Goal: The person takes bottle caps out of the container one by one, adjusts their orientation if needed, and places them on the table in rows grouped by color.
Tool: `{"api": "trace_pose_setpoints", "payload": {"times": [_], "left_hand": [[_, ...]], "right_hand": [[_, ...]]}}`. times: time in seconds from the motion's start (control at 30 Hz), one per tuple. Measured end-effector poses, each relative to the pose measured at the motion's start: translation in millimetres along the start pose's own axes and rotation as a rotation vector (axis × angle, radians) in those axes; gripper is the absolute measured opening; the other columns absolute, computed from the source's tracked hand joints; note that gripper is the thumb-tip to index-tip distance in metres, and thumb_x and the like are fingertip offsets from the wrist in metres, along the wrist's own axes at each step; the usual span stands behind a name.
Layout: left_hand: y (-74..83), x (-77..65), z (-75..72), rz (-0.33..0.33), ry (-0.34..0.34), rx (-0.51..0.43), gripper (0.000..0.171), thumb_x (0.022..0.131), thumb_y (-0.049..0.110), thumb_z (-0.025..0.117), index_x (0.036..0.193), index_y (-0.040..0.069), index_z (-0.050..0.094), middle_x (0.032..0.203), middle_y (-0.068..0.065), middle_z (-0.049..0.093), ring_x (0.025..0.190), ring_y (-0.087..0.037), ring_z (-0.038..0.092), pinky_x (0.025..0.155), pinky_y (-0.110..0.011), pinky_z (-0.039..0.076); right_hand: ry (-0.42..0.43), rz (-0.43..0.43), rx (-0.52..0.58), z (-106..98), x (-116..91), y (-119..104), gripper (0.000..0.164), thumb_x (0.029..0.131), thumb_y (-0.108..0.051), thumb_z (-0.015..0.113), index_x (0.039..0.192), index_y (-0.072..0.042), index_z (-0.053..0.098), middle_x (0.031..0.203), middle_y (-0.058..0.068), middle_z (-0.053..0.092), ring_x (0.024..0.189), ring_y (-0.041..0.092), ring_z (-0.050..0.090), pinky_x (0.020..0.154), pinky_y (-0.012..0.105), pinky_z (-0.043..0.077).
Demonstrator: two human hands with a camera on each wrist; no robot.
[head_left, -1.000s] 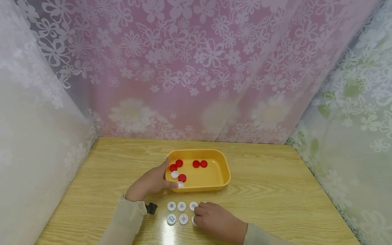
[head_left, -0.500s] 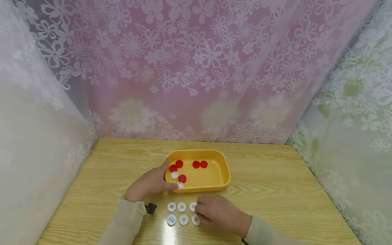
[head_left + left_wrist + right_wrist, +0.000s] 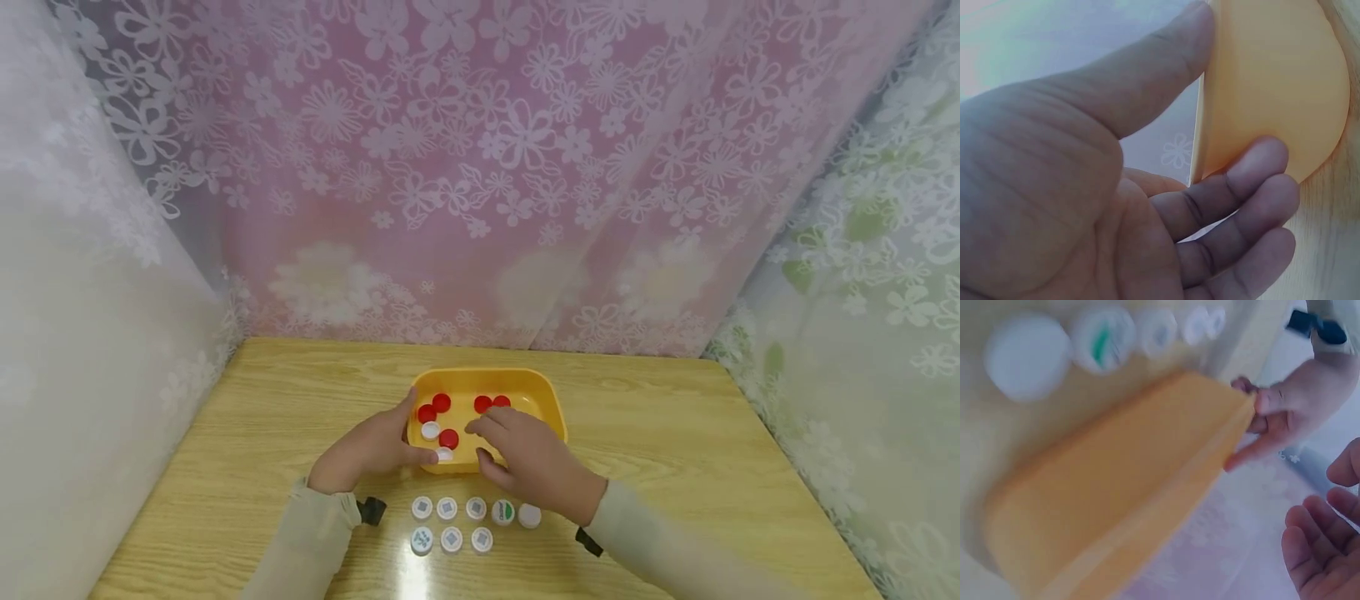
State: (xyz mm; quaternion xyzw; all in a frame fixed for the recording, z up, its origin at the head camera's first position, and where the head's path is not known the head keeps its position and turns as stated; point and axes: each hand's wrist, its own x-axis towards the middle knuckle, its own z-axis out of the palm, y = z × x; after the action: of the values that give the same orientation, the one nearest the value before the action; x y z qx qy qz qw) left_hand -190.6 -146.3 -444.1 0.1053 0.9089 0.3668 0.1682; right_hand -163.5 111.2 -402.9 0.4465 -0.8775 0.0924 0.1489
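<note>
Left hand: thumb spread wide from fingers. Right hand: fingers loosely bent, thumb apart. Left forearm and right forearm angle inward, both sleeved.

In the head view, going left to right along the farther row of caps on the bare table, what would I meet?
First grey-marked cap, second grey-marked cap, third grey-marked cap, green-marked cap, plain white cap.
</note>
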Motion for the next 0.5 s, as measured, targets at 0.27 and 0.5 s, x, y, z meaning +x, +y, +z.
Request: {"api": "trace_pose_setpoints", "payload": {"times": [0.27, 0.5], "left_hand": [[-5.3, 0.0, -3.3, 0.057, -0.021, -0.001, 0.118, 0.084, 0.053, 0.082, 0.167, 0.012, 0.009, 0.140, -0.015, 0.061, 0.114, -0.030, 0.065, 0.099, -0.051, 0.050], [-5.0, -2.0, -4.4, 0.053, -0.027, 0.016, 0.119, 0.085, 0.055, 0.081, 0.167, 0.011, 0.007, 0.124, -0.012, 0.067, 0.100, -0.024, 0.064, 0.088, -0.046, 0.051]], "right_hand": [[-0.203, -0.288, -0.398, 2.5, 72.1, 14.8, 0.031, 0.098, -0.023, 0.074, 0.126, -0.016, 0.065, 0.116, -0.002, 0.065, 0.099, 0.015, 0.060, 0.092, 0.026, 0.052], [-0.593, -0.613, -0.697, 40.4, 110.3, 29.5, 0.034, 0.103, -0.026, 0.066, 0.137, -0.028, 0.062, 0.135, -0.009, 0.062, 0.116, 0.012, 0.059, 0.103, 0.027, 0.047]]}}
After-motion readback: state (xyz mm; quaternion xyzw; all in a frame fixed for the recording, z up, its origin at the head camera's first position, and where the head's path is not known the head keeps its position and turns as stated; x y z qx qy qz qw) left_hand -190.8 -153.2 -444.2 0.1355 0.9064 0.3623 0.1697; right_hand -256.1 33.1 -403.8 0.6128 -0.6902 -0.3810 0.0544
